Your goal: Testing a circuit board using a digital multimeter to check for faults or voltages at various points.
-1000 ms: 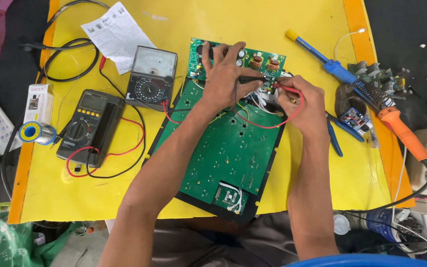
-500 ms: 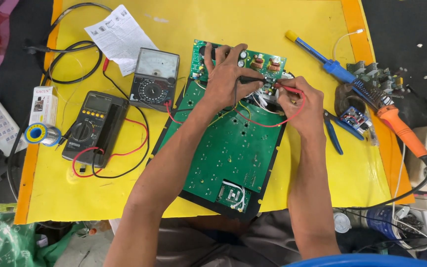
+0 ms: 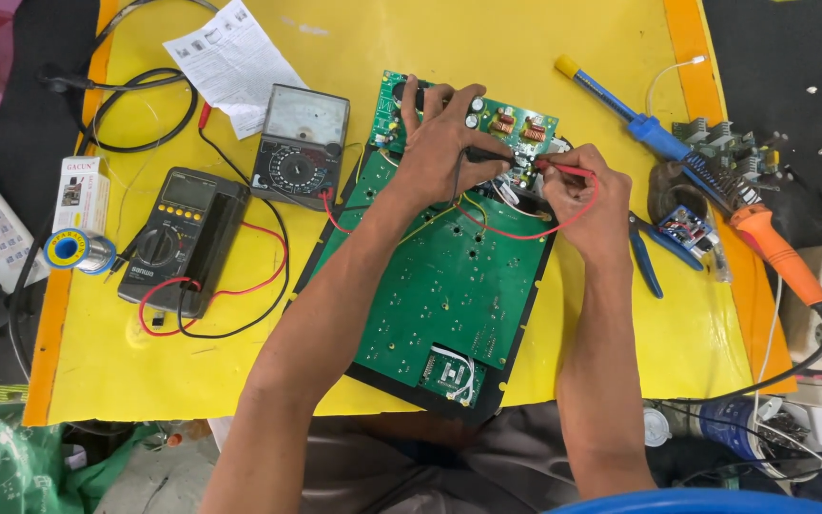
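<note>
Yellow surface [image 3: 563,57], cluttered. Left hand [image 3: 444,143] lies fingers spread on the top end of the green circuit board [image 3: 440,286], pinching the black probe [image 3: 487,154] under the thumb. Right hand [image 3: 587,205] pinches the red probe [image 3: 563,169], tip on the board's upper right components. Board sits mid-surface, tilted. Analog meter [image 3: 299,143] just left of the board, digital multimeter [image 3: 178,238] further left. Orange soldering iron [image 3: 773,247] and blue desoldering pump [image 3: 630,114] to the right.
</note>
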